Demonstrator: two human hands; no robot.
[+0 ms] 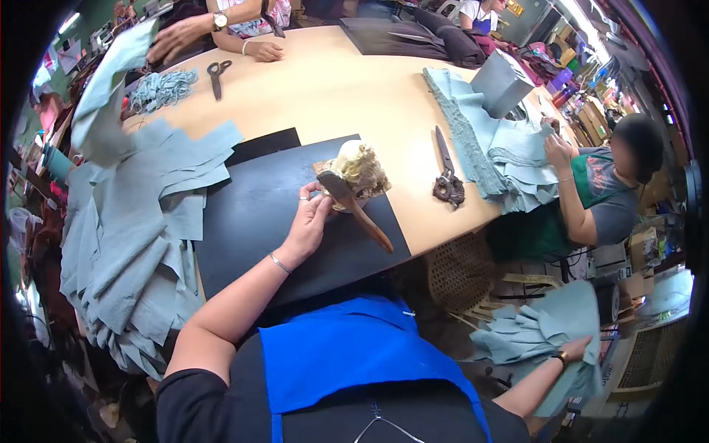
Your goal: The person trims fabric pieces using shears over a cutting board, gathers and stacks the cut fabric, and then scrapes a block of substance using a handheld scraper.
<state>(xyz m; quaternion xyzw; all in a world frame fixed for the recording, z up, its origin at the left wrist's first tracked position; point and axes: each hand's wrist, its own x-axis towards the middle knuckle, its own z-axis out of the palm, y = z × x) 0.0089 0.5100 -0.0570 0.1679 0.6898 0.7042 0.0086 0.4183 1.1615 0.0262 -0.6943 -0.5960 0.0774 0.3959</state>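
Observation:
My left hand (310, 221) is closed at the near left edge of a lumpy pot (362, 168), crusted with yellowish and brown stuff like dried glue. Across the pot lies a flat wooden stick (362, 215), its end pointing toward me. Beneath them is a black mat (258, 214) on the table. At my lower right, away from the table top, my right hand (576, 350) grips a bunch of pale blue-green cloth pieces (535, 325) hanging in a fan. Part of its fingers is hidden by the cloth.
A large pile of blue-green pieces (140, 229) covers the table's left side. Black scissors (217, 77) and wrapped-handled shears (446, 173) lie on the table (325, 88). A co-worker (605, 177) handles stacked pieces at right, beside a metal block (502, 83). Another person's hand (177, 37) lifts cloth at back left.

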